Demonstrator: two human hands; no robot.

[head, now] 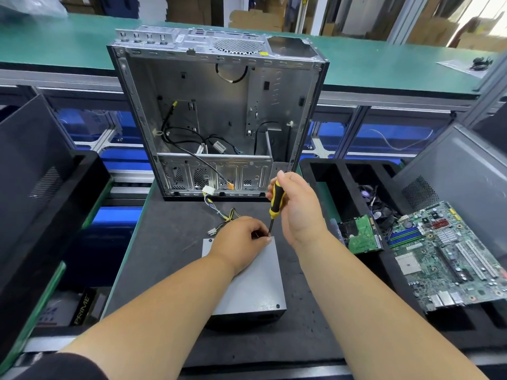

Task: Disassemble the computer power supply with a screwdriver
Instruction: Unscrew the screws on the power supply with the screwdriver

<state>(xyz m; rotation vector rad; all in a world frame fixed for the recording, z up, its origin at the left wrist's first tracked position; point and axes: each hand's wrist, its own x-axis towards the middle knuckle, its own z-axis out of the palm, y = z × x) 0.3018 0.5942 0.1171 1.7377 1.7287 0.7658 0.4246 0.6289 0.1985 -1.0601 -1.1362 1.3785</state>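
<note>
Lying flat on the dark foam mat of the counter [164, 270], nearest the person, the grey sheet-metal power supply box [252, 281] has its broad lid facing up, so its corner screws can be reached from above. One dark screw [277, 306] sits at the near right corner and another at the far left. The left hand [241, 239] rests on the far end of the lid with fingers curled at the far right corner — apparently steadying the box and guiding the tip. The right hand [296, 207] grips the black-and-yellow-handled screwdriver [275, 204] upright, fingers wrapped round the handle, its shaft planted at that corner; whether the tip sits in a screw head I cannot tell.

Beyond the hands, the box's bundle of yellow and black wires [222, 215] trails toward the open, stripped silver computer case [216, 116] standing upright — likely where the unit came from. To the right, a black foam tray [329, 171] holds a green motherboard [444, 256] and other removed parts, kept apart.
</note>
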